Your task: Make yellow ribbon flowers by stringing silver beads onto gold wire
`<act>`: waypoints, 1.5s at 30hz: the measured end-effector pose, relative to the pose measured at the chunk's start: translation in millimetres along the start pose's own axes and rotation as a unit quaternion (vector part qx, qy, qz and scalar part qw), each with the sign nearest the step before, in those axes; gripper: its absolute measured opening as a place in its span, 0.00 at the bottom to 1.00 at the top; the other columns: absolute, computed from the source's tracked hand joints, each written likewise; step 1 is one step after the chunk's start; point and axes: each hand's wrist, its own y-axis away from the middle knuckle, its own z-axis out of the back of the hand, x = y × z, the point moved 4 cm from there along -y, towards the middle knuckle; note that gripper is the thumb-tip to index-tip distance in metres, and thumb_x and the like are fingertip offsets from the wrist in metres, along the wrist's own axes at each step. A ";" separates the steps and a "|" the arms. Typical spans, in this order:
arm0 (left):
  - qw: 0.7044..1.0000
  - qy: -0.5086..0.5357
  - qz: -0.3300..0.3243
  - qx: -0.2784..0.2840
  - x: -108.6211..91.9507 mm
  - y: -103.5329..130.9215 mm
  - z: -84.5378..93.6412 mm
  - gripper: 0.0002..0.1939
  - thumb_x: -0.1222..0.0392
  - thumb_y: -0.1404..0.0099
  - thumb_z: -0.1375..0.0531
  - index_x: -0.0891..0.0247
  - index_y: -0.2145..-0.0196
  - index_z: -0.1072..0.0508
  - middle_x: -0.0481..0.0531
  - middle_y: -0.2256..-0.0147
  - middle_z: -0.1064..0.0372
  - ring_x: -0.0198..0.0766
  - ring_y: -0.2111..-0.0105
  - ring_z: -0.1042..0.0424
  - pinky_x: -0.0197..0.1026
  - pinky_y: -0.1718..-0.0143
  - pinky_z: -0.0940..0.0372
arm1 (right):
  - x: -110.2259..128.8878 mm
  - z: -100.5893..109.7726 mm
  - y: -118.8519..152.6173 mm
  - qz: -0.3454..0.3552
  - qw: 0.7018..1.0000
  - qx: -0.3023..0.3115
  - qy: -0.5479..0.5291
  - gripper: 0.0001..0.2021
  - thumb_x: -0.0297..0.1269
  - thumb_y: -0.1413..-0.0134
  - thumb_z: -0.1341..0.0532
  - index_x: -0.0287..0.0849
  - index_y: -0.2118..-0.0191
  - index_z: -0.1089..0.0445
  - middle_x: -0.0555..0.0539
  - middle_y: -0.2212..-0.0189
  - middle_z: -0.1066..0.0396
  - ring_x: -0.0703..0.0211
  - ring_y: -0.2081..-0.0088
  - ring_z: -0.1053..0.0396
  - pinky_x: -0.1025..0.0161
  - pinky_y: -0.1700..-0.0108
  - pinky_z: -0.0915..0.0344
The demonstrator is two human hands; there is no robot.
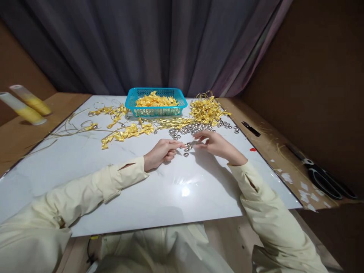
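Head view: left hand [162,154] has thumb and forefinger pressed together, contents indiscernible; right hand [214,144] has fingers loosely spread. Small, rounded, silver-coloured pieces [186,154] lie between them on glossy white tabletop [176,206].

Silver pieces [196,128]: shiny, metal-looking. Yellow bows [131,132]: glossy, satin-like ribbon. Gold cords [170,123]: slight sheen. Teal basket [170,111]: smooth plastic, perforated. White tabletop [127,212]: smooth, high gloss, glare spot. Curtain [153,41]: matt cloth, folded. Sleeves [85,189]: matt cloth, creased. White scraps [287,177]: papery.
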 end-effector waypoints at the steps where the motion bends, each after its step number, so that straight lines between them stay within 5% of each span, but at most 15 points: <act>1: 1.000 0.006 0.002 0.000 0.4 -0.5 0.4 0.07 0.63 0.42 0.39 0.72 0.68 0.27 0.37 0.83 0.61 0.22 0.86 0.61 0.27 0.86 0.64 | 3.6 -6.3 -0.3 0.016 1.000 0.013 0.008 0.11 0.33 0.56 0.34 0.37 0.63 0.29 0.43 0.63 0.29 0.60 0.65 0.33 0.66 0.67 0.38; 5: 0.999 0.033 0.003 0.004 0.7 -2.4 1.4 0.07 0.64 0.43 0.38 0.72 0.68 0.27 0.37 0.83 0.62 0.22 0.85 0.62 0.27 0.87 0.64 | 17.9 -20.4 0.2 0.090 0.994 0.002 0.065 0.01 0.29 0.52 0.37 0.37 0.71 0.28 0.46 0.71 0.31 0.62 0.68 0.36 0.66 0.66 0.41; 7: 0.999 0.042 0.005 0.007 0.8 -3.0 1.8 0.07 0.64 0.43 0.38 0.72 0.68 0.27 0.37 0.82 0.62 0.22 0.85 0.62 0.26 0.87 0.64 | 21.8 -19.6 1.0 0.112 0.990 -0.021 0.078 0.04 0.24 0.51 0.39 0.37 0.74 0.28 0.46 0.73 0.30 0.61 0.68 0.36 0.65 0.64 0.42; 26: 0.999 0.052 0.006 0.000 -0.2 -7.2 7.9 0.05 0.65 0.44 0.40 0.72 0.69 0.27 0.37 0.82 0.64 0.23 0.85 0.65 0.27 0.86 0.66 | 8.6 24.3 5.3 0.096 0.983 -0.074 0.137 0.12 0.19 0.62 0.47 0.38 0.80 0.28 0.47 0.78 0.27 0.60 0.72 0.32 0.65 0.65 0.40; 30: 0.997 -0.057 -0.034 0.034 -5.5 -4.6 6.3 0.07 0.61 0.42 0.41 0.69 0.71 0.28 0.38 0.83 0.63 0.25 0.85 0.63 0.30 0.85 0.64 | 12.4 30.8 8.2 0.078 0.990 -0.080 0.080 0.08 0.24 0.58 0.43 0.38 0.79 0.28 0.47 0.79 0.28 0.62 0.75 0.34 0.66 0.69 0.40; 33: 0.974 -0.194 -0.098 0.065 -19.5 0.3 3.1 0.10 0.59 0.41 0.44 0.69 0.72 0.27 0.43 0.84 0.50 0.27 0.83 0.50 0.32 0.81 0.52 | 18.1 33.4 10.9 0.065 0.994 -0.082 0.036 0.06 0.33 0.55 0.38 0.38 0.78 0.28 0.48 0.80 0.30 0.63 0.76 0.35 0.66 0.70 0.40; 36: 0.921 -0.347 -0.178 0.027 -38.0 5.5 1.3 0.11 0.57 0.40 0.43 0.67 0.68 0.26 0.53 0.69 0.31 0.37 0.67 0.34 0.39 0.63 0.39 | 25.1 33.4 13.6 0.057 0.996 -0.066 -0.020 0.07 0.36 0.54 0.37 0.39 0.77 0.28 0.48 0.78 0.28 0.62 0.75 0.34 0.65 0.69 0.39; 39: 0.867 -0.436 -0.242 -0.007 -47.3 9.2 -5.6 0.16 0.53 0.39 0.42 0.65 0.57 0.29 0.57 0.53 0.33 0.45 0.51 0.36 0.48 0.48 0.44 | 32.8 31.9 15.7 0.065 0.995 -0.051 -0.064 0.08 0.38 0.53 0.37 0.39 0.77 0.28 0.48 0.77 0.27 0.62 0.72 0.32 0.64 0.67 0.38; 42: 0.889 -0.393 -0.233 0.035 -37.5 8.6 -16.9 0.23 0.52 0.40 0.41 0.64 0.49 0.35 0.59 0.47 0.38 0.45 0.47 0.39 0.48 0.47 0.44 | 38.1 28.5 16.4 0.073 0.991 -0.037 -0.106 0.09 0.40 0.54 0.36 0.39 0.76 0.28 0.48 0.76 0.27 0.62 0.72 0.32 0.64 0.66 0.38; 45: 0.917 -0.320 -0.218 0.092 -22.5 8.2 -26.6 0.21 0.55 0.39 0.41 0.65 0.50 0.36 0.58 0.53 0.33 0.41 0.53 0.34 0.45 0.52 0.39 | 40.2 24.6 16.2 0.075 0.989 -0.019 -0.129 0.10 0.41 0.54 0.36 0.39 0.76 0.28 0.48 0.77 0.27 0.63 0.73 0.32 0.64 0.67 0.38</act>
